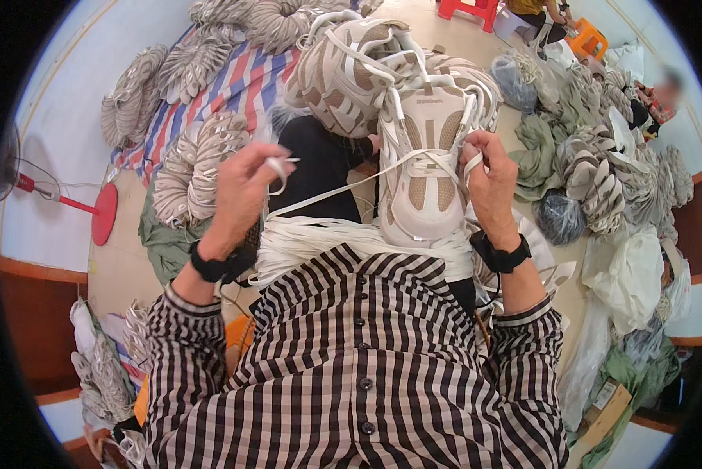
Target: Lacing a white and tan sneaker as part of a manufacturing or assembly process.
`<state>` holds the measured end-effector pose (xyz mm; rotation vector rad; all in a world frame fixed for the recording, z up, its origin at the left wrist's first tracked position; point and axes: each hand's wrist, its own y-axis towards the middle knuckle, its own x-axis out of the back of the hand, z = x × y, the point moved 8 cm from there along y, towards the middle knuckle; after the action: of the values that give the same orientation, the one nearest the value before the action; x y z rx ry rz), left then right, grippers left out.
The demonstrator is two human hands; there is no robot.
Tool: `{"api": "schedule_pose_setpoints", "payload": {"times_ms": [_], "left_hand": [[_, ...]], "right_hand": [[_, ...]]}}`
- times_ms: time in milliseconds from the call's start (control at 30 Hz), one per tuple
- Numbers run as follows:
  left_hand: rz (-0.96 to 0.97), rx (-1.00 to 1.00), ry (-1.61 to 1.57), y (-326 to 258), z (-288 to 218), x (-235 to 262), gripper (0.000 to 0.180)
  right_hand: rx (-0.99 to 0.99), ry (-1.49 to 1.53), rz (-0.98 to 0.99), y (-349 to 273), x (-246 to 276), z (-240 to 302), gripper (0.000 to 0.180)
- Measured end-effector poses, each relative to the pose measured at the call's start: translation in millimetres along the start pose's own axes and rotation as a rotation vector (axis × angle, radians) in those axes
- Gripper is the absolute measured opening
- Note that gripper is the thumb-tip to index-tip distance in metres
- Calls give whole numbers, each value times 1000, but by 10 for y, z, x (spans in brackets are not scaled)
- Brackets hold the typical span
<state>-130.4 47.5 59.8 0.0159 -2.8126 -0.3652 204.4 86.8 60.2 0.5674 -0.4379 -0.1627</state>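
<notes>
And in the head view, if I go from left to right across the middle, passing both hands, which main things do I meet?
Red fan base → left hand → shoe → right hand → dark bundle → white bag.

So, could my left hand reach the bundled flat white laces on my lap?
Probably yes: your left hand is near the flat white laces, nothing visibly between, though it holds a lace.

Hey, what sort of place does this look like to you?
Probably a small shoe workshop, judging by the partly laced shoe, the pile of loose white laces below it, and the bundles of similar shoe parts lying around.
</notes>
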Motion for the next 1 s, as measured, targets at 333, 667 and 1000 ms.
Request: {"api": "schedule_pose_setpoints", "payload": {"times_ms": [333,667,1000], "left_hand": [[11,-40,-240,419,-90,-1093,11],[-15,-189,34,346,-53,-1308,11],[152,-91,88,556,-162,-1247,19]], "right_hand": [[252,-246,-2,4,-75,209,13],[-212,273,89,63,-84,-232,8],[-211,266,128,70,-66,-320,9]]}}
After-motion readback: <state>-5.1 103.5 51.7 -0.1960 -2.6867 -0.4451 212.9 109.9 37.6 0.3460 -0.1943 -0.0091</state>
